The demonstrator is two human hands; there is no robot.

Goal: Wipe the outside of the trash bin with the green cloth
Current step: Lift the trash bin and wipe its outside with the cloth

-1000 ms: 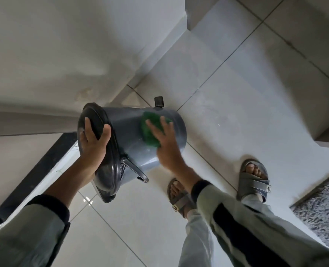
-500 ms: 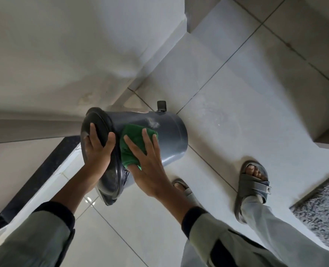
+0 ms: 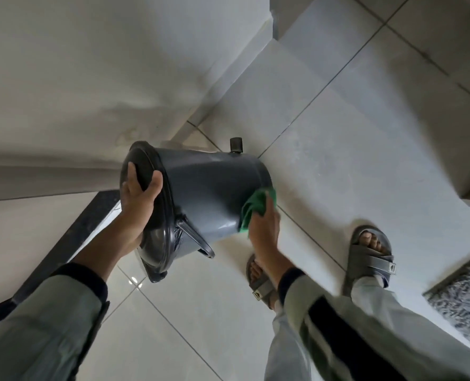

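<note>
A dark grey trash bin (image 3: 209, 188) is tipped on its side above the floor, with its black lid (image 3: 156, 237) facing me. My left hand (image 3: 137, 200) grips the lid's rim and holds the bin up. My right hand (image 3: 264, 224) presses a green cloth (image 3: 255, 207) against the bin's lower right side, near its base. A pedal (image 3: 198, 240) sticks out beside the lid, and a small black foot (image 3: 236, 145) juts from the base end.
A pale wall (image 3: 91, 64) runs close behind the bin. Light floor tiles (image 3: 338, 133) spread to the right. My two sandalled feet (image 3: 371, 257) stand just below the bin. A speckled mat (image 3: 464, 295) lies at the right edge, a dark threshold strip (image 3: 71, 237) at the left.
My right hand slid the green cloth from the bin's side near the lid down to its lower right end by the base. My left hand kept its hold on the lid.
</note>
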